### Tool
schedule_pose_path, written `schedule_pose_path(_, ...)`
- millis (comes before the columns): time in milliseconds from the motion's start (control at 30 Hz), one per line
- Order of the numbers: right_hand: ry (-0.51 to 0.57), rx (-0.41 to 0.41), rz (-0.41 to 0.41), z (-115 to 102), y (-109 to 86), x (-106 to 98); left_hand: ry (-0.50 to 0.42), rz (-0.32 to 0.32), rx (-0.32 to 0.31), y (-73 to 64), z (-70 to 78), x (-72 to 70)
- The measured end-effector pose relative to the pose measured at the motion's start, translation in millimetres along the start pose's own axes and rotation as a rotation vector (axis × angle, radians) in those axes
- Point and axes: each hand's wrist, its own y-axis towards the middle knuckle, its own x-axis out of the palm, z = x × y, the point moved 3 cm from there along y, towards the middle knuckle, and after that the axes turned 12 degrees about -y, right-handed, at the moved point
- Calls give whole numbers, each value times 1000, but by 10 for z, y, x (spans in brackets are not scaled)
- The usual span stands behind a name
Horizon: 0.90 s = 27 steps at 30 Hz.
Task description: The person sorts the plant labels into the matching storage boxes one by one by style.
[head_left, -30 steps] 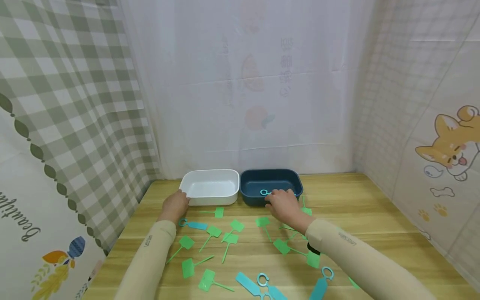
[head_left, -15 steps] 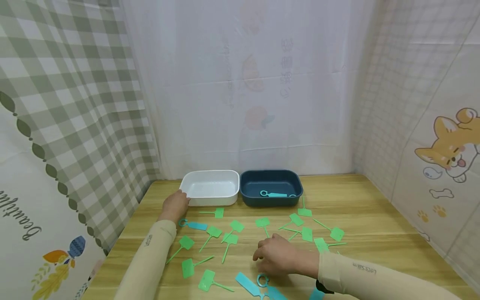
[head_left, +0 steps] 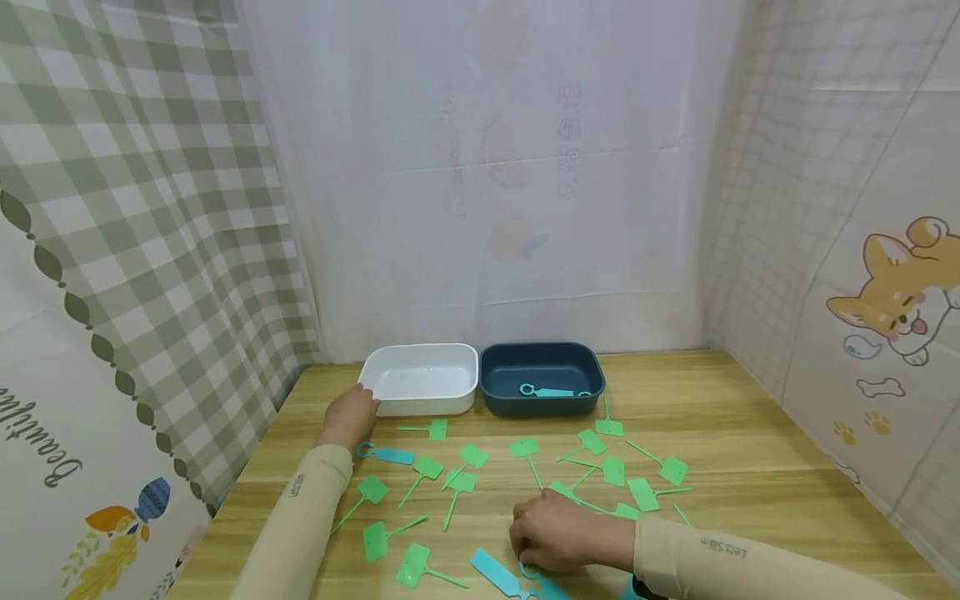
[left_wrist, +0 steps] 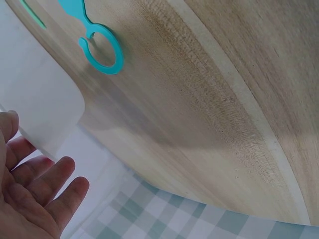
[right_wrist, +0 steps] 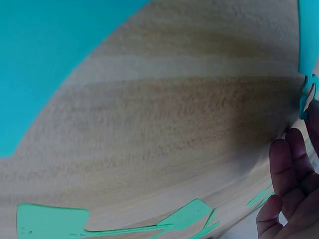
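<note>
since the frame of one second ago, the right hand [head_left: 555,533] has moved from the dark tray [head_left: 536,407] to a blue tag [head_left: 553,589] on the near part of the table [head_left: 675,392]. its fingers bend over the tag's ring; whether they pinch it cannot be told. the left hand [head_left: 351,417] pinches the white tray [head_left: 423,407] at a corner. advised: lift by the ring, straight up, leaving the neighbouring tag [head_left: 491,568] undisturbed. the blue tag appears flat, its ring partly covered.
</note>
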Motion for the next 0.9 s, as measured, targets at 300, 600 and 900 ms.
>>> schedule_pose_path(300, 173, 191, -23, 264, 38, -85, -6, 6, -4, -6, 9, -1)
schedule_pose_path(600, 260, 269, 40, 574, 31, -217, 2, 4, 1, 18, 1, 9)
schedule_pose_path(900, 420, 515, 161, 894, 91, -348, 8, 15, 5, 2, 12, -1)
